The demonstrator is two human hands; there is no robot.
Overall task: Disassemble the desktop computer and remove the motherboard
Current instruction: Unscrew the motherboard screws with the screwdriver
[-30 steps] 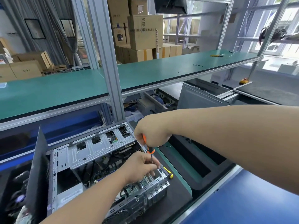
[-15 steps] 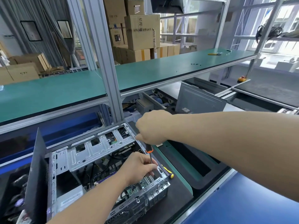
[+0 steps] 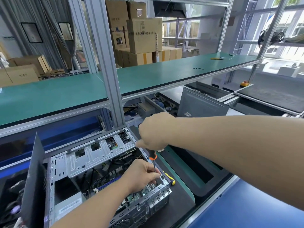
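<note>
Driving the screwdriver [image 3: 153,159] down with my right grip [image 3: 153,131] wrapped round its handle, my left grip [image 3: 142,174] pinching the shaft steady over the motherboard [image 3: 107,182] inside the case [image 3: 102,150].

Computer case [image 3: 102,163] on black mat [image 3: 179,206].

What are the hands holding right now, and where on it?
Both hold one screwdriver. The right hand grips its handle at the top; the left hand pinches the thin metal shaft lower down, inside the open computer case.
</note>
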